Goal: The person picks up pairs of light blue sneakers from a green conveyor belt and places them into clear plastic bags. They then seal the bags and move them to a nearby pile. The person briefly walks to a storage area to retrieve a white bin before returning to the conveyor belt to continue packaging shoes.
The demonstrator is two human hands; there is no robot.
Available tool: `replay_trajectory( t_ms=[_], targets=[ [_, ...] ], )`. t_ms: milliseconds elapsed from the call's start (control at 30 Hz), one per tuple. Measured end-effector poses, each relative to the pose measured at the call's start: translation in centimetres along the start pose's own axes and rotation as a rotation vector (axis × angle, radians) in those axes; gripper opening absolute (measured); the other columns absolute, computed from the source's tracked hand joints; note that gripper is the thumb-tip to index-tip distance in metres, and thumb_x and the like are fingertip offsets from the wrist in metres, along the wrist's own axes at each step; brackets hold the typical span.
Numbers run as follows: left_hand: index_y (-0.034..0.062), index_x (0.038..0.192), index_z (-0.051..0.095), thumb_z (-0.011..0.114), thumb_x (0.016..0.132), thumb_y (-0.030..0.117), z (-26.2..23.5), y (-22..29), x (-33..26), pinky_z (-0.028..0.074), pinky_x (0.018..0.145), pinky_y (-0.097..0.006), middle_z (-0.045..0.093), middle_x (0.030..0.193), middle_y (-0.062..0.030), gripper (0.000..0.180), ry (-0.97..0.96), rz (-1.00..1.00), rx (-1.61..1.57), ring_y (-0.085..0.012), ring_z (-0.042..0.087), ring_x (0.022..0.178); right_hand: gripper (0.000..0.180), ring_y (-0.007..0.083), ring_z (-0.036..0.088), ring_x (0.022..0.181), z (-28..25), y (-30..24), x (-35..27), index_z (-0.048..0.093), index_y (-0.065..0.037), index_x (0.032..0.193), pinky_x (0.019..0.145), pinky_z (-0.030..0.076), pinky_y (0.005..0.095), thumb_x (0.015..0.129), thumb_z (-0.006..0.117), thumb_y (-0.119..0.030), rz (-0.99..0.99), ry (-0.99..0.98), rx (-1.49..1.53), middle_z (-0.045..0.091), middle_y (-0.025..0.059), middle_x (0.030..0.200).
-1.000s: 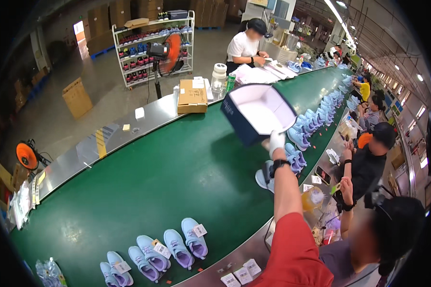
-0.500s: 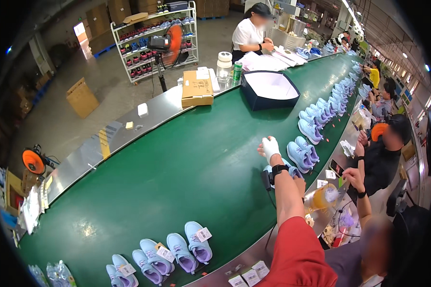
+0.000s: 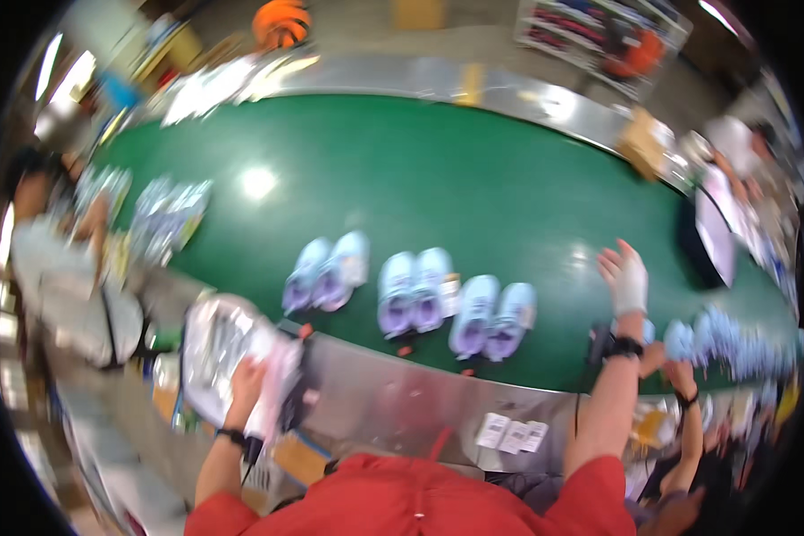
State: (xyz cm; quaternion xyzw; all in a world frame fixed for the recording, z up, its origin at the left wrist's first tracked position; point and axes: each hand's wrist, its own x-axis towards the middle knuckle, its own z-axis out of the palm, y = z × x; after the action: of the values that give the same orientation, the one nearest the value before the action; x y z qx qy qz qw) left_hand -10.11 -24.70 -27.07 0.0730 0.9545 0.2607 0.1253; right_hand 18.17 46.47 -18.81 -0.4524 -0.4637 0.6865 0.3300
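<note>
Out over the green conveyor belt (image 3: 402, 179), my right hand (image 3: 626, 279) is raised with fingers apart and nothing in it; a white covering wraps its palm. A black strap sits on that wrist, and a blue shoe partly shows beside it. My left hand (image 3: 248, 380) is low on the left at a pile of clear plastic bags (image 3: 219, 344) and pale pink sheets (image 3: 286, 362). Blur hides what its fingers do. Between my hands stand three pairs of light blue and lilac shoes: a left pair (image 3: 326, 272), a middle pair (image 3: 413, 293) and a right pair (image 3: 491, 319), with pale tags.
White labels (image 3: 512, 434) lie on the metal ledge (image 3: 375, 384) before me. Bagged shoes (image 3: 170, 214) rest at the belt's left, near a seated person (image 3: 71, 268). A co-worker's arm (image 3: 685, 429) reaches in at right beside a row of shoes (image 3: 728, 339). A dark box (image 3: 706, 237) stands at far right.
The view has swung to the left, bringing my left hand and the plastic bags into sight. My right hand remains stretched over the belt, fingers now more spread.
</note>
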Motion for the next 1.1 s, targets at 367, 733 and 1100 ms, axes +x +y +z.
replay_trajectory(
  t_ms=[367, 733, 1100],
  targets=[
    [0.0006, 0.124, 0.049, 0.074, 0.072, 0.041, -1.7, 2.0, -5.2, 0.047, 0.082, -0.036, 0.054, 0.107, -0.0169, 0.070, -0.203, -0.014, -0.315, -0.0274, 0.056, 0.096, 0.043, 0.0209, 0.063, 0.083, 21.8, 14.5, -21.9, 0.049, -0.001, 0.118, 0.073, 0.051, 0.0305, 0.093, 0.052, -0.035, 0.313, -0.540, -0.281, 0.062, 0.0125, 0.094],
    [0.0027, 0.102, 0.060, 0.067, 0.078, 0.025, -1.1, 2.2, -5.6, 0.047, 0.074, -0.036, 0.056, 0.091, -0.0129, 0.033, -0.175, 0.160, -0.209, -0.0274, 0.058, 0.082, 0.031, 0.0143, 0.062, 0.080, 28.2, 18.9, -33.9, 0.052, 0.003, 0.116, 0.069, 0.049, 0.0247, 0.092, 0.045, -0.016, 0.275, -1.029, -0.634, 0.061, 0.0092, 0.091],
    [-0.0006, 0.110, 0.059, 0.060, 0.085, 0.004, -4.1, -2.5, -3.7, 0.049, 0.079, -0.025, 0.063, 0.098, -0.0040, 0.025, -0.509, -0.423, -1.292, -0.0106, 0.059, 0.088, 0.044, 0.0099, 0.058, 0.065, 34.9, 14.5, -39.0, 0.043, -0.003, 0.131, 0.056, 0.048, 0.0239, 0.088, 0.043, -0.015, 0.466, -1.282, -0.656, 0.062, 0.0075, 0.093]
  ],
)
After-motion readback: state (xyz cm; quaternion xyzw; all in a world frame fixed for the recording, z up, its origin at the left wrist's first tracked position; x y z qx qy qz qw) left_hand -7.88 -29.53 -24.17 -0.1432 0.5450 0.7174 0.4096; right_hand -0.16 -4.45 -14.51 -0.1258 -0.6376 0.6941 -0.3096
